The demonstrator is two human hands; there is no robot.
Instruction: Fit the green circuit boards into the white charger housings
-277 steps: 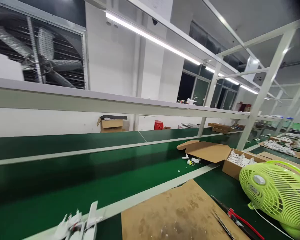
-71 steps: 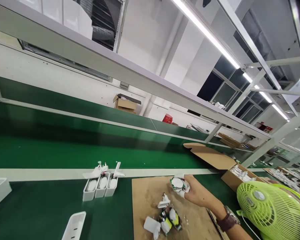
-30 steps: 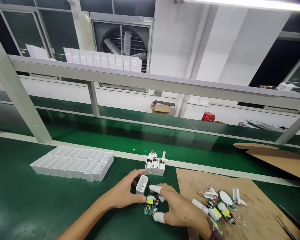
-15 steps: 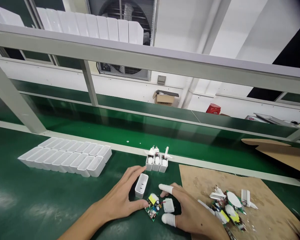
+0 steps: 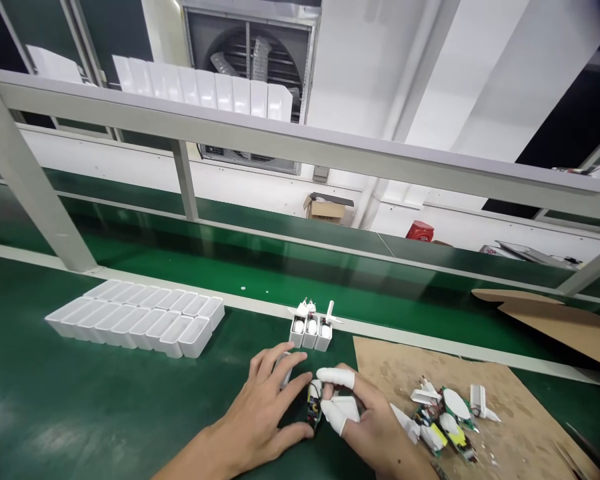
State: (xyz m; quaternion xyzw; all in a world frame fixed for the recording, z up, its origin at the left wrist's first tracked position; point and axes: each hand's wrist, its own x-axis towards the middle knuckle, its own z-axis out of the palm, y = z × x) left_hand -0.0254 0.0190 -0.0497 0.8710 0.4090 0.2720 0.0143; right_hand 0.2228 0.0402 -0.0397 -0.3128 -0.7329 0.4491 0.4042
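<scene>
My left hand (image 5: 263, 410) lies on the green bench with its fingers curled over a white charger casing (image 5: 283, 365), which shows only between the fingers. My right hand (image 5: 367, 423), wearing white finger cots on thumb and index finger, pinches a small circuit board (image 5: 314, 408) on edge, with a white plastic piece (image 5: 349, 405) against it. The two hands are almost touching. Just beyond them stand three white casings (image 5: 310, 331) with parts sticking out of their tops.
A block of several empty white casings (image 5: 140, 318) sits to the left. A brown cardboard mat (image 5: 480, 373) on the right carries a pile of boards and plug parts (image 5: 443, 417). Behind runs a green conveyor belt (image 5: 230, 263); a grey shelf rail (image 5: 300, 150) crosses overhead.
My right hand has lifted the circuit board off the bench and turned it on edge in a pinch. My left fingers have closed further over the white casing.
</scene>
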